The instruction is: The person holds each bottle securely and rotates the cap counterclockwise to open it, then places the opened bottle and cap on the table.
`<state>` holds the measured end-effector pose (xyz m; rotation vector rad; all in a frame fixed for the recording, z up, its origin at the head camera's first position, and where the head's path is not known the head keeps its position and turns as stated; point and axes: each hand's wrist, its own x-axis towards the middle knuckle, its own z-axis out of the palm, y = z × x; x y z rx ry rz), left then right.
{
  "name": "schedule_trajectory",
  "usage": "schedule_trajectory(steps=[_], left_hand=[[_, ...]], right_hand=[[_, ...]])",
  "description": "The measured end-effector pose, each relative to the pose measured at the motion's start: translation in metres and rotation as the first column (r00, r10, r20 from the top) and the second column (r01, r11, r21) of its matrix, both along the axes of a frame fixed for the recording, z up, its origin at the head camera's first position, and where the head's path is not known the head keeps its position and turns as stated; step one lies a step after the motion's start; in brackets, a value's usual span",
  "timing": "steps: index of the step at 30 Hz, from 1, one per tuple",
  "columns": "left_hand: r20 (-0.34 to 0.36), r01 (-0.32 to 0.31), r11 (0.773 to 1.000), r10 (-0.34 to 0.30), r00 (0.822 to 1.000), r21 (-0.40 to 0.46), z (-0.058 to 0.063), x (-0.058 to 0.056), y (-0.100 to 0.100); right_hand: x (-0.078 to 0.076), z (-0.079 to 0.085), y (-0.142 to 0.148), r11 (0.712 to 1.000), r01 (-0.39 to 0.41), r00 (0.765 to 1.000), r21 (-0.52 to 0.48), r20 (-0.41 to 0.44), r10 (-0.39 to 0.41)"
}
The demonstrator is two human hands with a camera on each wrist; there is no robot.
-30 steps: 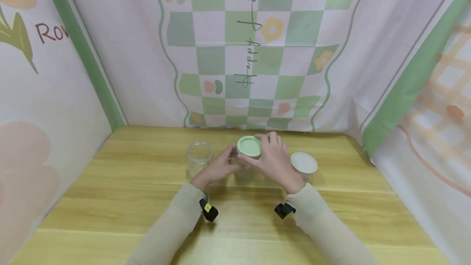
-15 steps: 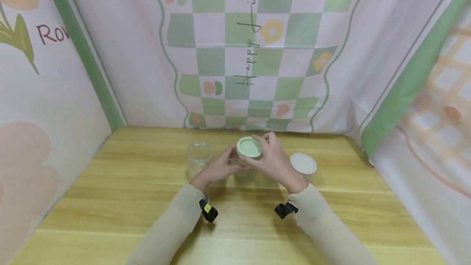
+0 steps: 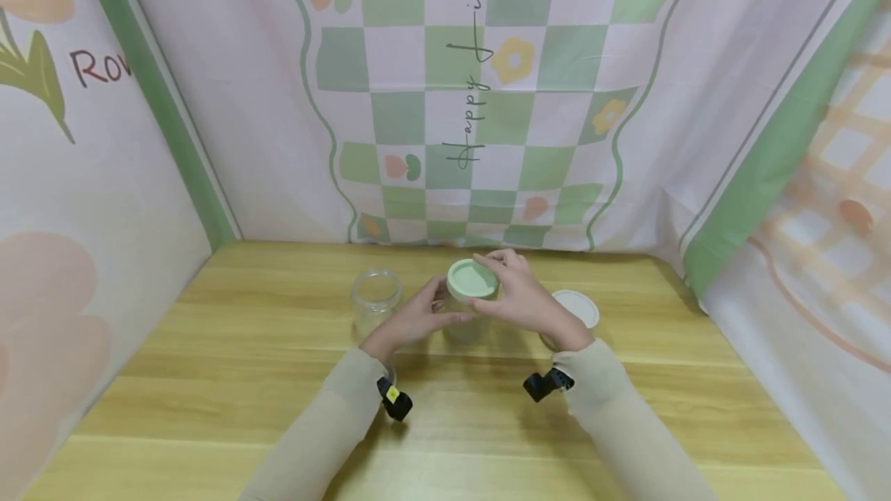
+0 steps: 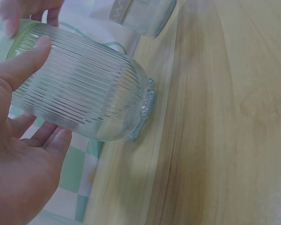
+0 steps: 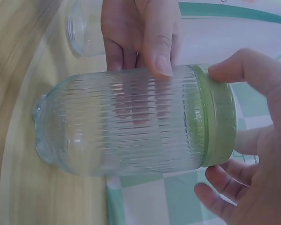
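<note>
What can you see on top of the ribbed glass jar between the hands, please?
A green lid tops the jar; the right hand touches its edge. The jar's mouth is hidden beneath the lid.

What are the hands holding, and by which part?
A ribbed glass jar: the left hand grips its side near the top, the right hand its green lid.
</note>
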<state>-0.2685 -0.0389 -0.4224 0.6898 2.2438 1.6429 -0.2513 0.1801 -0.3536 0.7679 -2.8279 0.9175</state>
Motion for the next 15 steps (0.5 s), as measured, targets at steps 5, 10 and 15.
schedule_trajectory(steps=[5,10,15], left_hand=[[0.001,0.002,1.000,-0.002,1.000,0.010,0.0011,0.0012,-0.0005],[0.006,0.003,1.000,-0.004,1.000,0.017,0.0007,0.0012,-0.0011],[0.017,0.003,1.000,-0.004,1.000,0.020,-0.0004,0.0008,-0.0008]], right_hand=[[-0.0032,-0.0005,0.0033,0.999,-0.051,0.998,-0.015,0.032,0.052],[-0.0052,-0.0036,0.0047,0.995,-0.081,0.996,-0.058,0.035,0.083],[-0.0080,-0.0059,0.0057,0.990,-0.096,0.994,-0.103,0.048,0.102]])
